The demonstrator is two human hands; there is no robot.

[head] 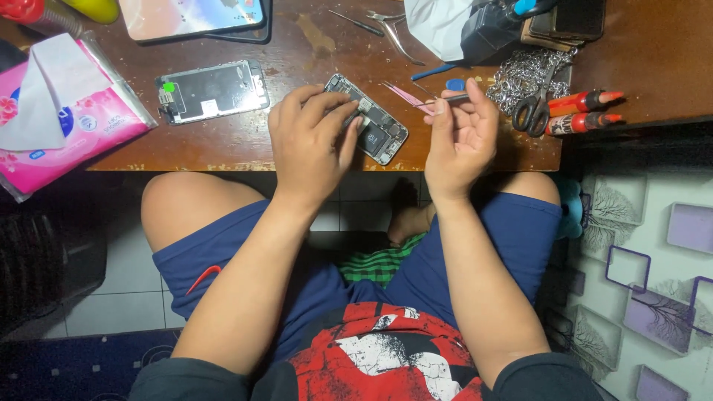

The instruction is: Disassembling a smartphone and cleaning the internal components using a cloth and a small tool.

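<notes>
An opened phone body [373, 125] lies slanted near the front edge of the brown table [297, 56], its inner parts showing. My left hand [310, 141] rests over its left part, fingers pressing on it and holding it. My right hand [460, 137] is raised just right of the phone, thumb and fingers closed on a thin metal tool [445, 99] that points left. Pink tweezers [403, 95] lie on the table beside that tool's tip.
A detached phone screen [212, 90] lies left of my hands, a pink tissue pack [56, 111] at far left. Scissors [533, 111], two red-tipped tubes [587, 111], a metal chain [527, 74], metal tweezers [394, 30], a white bag [438, 22] and a tablet [193, 16] sit around.
</notes>
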